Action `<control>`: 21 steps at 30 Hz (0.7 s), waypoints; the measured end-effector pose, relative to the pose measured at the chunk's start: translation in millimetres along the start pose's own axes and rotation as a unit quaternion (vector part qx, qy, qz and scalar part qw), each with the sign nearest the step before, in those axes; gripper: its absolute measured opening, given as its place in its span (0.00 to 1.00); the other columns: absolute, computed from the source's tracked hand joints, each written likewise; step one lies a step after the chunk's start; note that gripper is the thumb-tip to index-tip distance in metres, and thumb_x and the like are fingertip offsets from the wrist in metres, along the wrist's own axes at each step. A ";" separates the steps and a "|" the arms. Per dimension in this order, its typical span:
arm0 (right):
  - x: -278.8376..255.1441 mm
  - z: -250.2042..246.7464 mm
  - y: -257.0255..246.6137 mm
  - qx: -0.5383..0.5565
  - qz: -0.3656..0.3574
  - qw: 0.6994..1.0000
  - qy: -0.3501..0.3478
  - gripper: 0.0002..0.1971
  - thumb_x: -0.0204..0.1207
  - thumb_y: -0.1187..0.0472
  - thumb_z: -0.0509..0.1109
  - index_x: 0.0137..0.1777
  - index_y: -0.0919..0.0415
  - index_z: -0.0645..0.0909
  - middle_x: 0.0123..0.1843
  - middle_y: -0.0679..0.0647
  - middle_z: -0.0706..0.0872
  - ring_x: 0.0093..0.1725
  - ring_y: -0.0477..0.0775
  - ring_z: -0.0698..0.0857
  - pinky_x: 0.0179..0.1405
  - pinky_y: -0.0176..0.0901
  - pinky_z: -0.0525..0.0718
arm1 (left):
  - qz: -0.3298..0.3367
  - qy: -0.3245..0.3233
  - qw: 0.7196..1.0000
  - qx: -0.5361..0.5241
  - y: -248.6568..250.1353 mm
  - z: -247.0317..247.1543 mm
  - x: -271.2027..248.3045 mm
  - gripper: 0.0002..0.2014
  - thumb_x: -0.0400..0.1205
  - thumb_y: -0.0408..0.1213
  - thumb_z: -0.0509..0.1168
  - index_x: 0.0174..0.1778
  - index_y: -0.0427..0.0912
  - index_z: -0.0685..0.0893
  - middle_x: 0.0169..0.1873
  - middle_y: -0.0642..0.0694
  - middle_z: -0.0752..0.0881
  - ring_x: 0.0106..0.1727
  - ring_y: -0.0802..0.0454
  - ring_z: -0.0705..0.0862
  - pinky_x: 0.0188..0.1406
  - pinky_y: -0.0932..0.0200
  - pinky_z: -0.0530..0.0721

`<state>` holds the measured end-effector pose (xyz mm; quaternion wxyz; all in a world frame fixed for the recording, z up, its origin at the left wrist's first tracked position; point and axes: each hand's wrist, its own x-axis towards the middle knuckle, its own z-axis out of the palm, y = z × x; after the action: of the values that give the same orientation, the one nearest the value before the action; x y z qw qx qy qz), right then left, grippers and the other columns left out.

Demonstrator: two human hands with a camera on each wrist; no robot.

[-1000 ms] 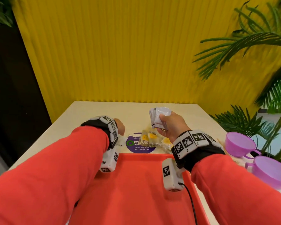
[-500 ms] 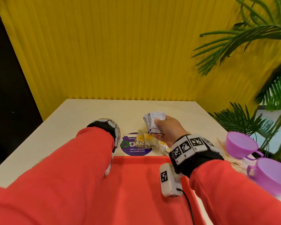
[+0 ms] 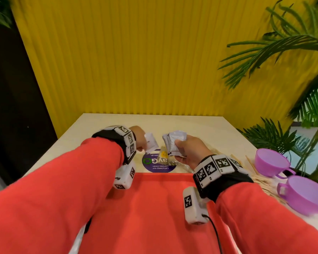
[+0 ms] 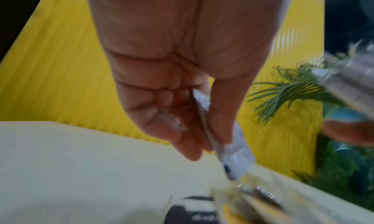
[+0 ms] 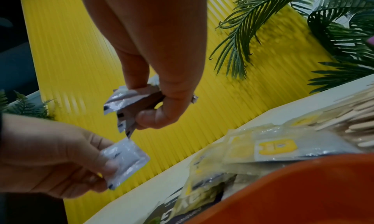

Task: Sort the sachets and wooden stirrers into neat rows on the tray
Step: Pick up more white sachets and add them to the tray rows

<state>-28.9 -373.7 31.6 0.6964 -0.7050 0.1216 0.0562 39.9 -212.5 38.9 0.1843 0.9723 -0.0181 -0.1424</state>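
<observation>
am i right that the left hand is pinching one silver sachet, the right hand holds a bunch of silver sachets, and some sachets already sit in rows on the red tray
Not quite: the red tray holds no sachets yet, as the head view shows. The rest stands: the left hand pinches one silver sachet, and the right hand holds a bunch of silver sachets.

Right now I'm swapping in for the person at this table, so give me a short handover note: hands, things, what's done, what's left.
Left hand: pinches one silver sachet.
Right hand: grips a bunch of silver sachets, above the table beyond the tray.
Yellow sachets: loose on the table past the red tray.
Wooden stirrers: heaped right of the tray, by the purple cups.
Done: nothing visibly laid on the tray yet.
Left: row up all sachets and stirrers.
</observation>
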 end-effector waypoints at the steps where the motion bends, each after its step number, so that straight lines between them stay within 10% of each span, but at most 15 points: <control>1: -6.0 3.7 -2.1 -0.002 -0.003 1.000 -0.003 0.10 0.82 0.70 0.58 0.56 0.57 0.75 0.41 0.56 0.79 0.38 0.51 0.78 0.33 0.42 0.77 | 0.031 -0.011 0.999 -0.038 2.4 -5.7 -9.1 0.04 0.76 0.31 0.70 0.37 0.36 0.83 0.22 0.48 0.83 0.24 0.57 0.81 0.21 0.67 0.75; 13: -102.8 74.1 6.4 -0.036 -0.011 0.999 -0.036 0.09 0.80 0.66 0.62 0.58 0.58 0.75 0.51 0.58 0.77 0.39 0.51 0.78 0.35 0.42 0.79 | 0.094 -0.109 0.961 -0.234 -49.1 -42.0 -147.2 0.07 0.81 0.24 0.63 0.44 0.40 0.82 0.29 0.48 0.87 0.29 0.60 0.85 0.32 0.66 0.76; 21: -165.9 129.2 58.5 -0.088 0.030 0.990 -0.103 0.10 0.76 0.66 0.68 0.37 0.54 0.72 0.41 0.53 0.76 0.38 0.49 0.77 0.39 0.41 0.80 | 0.040 -0.133 0.971 -0.197 -112.7 -9.9 -216.1 0.09 0.75 0.36 0.73 0.46 0.43 0.79 0.38 0.45 0.81 0.35 0.55 0.79 0.37 0.66 0.75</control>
<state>-191.8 -229.6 13.2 0.6388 -0.7498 0.0647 0.1597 -166.5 -85.1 65.1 0.3735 0.8877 -0.0530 -0.2639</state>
